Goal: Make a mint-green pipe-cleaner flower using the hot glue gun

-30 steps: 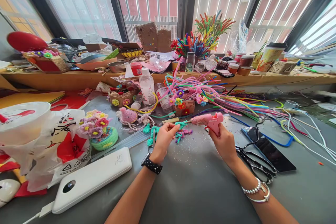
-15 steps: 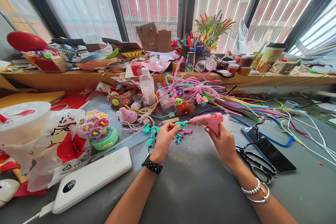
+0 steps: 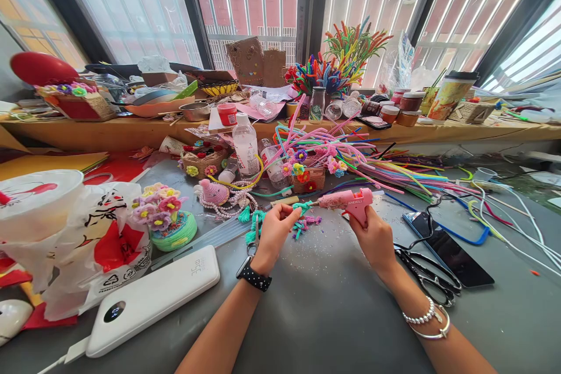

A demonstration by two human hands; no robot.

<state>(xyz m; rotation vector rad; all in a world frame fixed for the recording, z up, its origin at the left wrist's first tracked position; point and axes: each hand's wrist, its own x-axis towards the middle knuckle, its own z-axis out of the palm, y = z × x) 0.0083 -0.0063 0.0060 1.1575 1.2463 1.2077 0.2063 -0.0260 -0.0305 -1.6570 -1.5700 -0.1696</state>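
My right hand (image 3: 372, 236) is closed around the handle of a pink glue gun (image 3: 348, 200) whose nozzle points left. The nozzle tip meets a small teal pipe-cleaner piece (image 3: 303, 207) that my left hand (image 3: 274, 234) pinches between thumb and fingers. Both hands hover just above the grey table (image 3: 324, 304). More teal and pink pipe-cleaner bits (image 3: 307, 223) lie on the table between the hands, and a teal tassel (image 3: 250, 225) lies left of my left hand.
A white power bank (image 3: 151, 298) lies at the front left beside a plastic bag (image 3: 92, 239). Black scissors (image 3: 427, 274) and a phone (image 3: 451, 251) lie to the right. A heap of coloured pipe cleaners (image 3: 350, 158), small flower baskets (image 3: 302, 175) and bottles (image 3: 246, 146) fill the back.
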